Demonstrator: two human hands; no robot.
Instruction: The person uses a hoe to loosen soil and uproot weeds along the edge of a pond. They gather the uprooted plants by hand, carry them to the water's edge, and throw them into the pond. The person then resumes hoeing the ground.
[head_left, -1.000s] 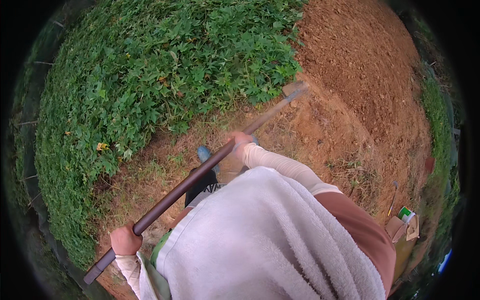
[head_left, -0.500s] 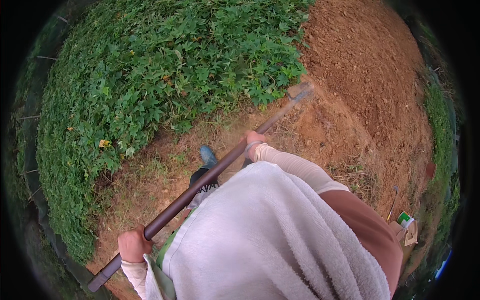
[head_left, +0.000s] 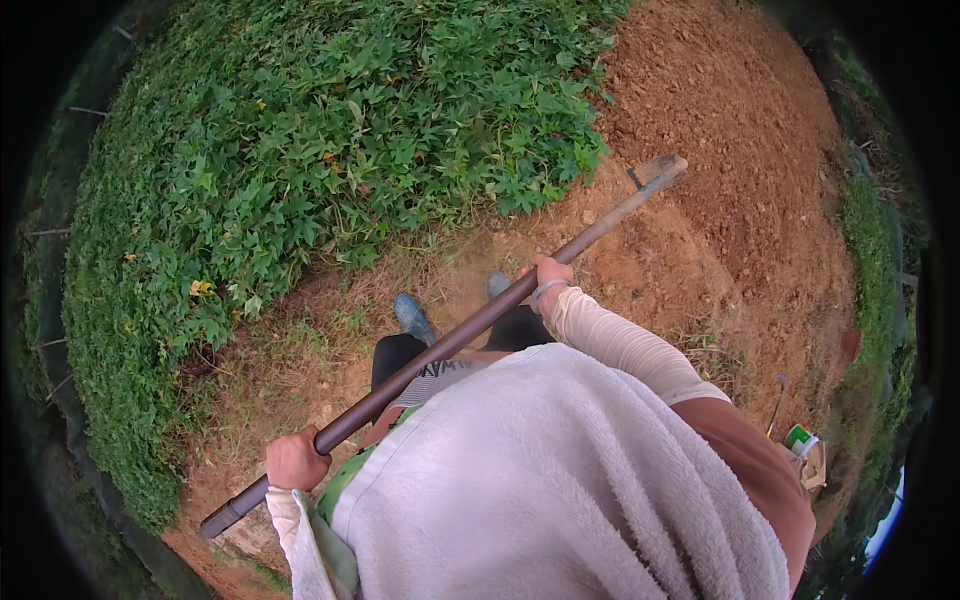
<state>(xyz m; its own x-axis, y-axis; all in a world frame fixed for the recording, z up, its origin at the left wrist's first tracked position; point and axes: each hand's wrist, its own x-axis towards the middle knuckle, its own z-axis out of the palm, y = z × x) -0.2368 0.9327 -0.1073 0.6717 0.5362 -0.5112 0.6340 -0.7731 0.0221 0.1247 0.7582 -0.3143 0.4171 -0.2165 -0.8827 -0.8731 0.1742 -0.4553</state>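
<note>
A long hoe with a brown handle [head_left: 430,362] slants across my body from lower left to upper right. Close to its butt end, my left hand [head_left: 297,460] is closed around the handle. Farther up, my right hand [head_left: 548,271] grips it in front of my body. The hoe's metal head [head_left: 660,170] is over the bare reddish soil [head_left: 715,110], just right of the leafy green plants [head_left: 400,120]. Whether the blade touches the ground I cannot tell.
My boots [head_left: 412,317] stand on dry, grassy ground [head_left: 285,375] below the plant bed. A pale towel [head_left: 540,470] hangs over my front. At the far right lie a thin-handled tool [head_left: 777,405] and a green-and-white container [head_left: 799,440] beside a cardboard box [head_left: 815,466].
The hoe and both my hands have shifted to the right. Its head has moved away from the plant edge, farther over the bare soil. My second boot now shows.
</note>
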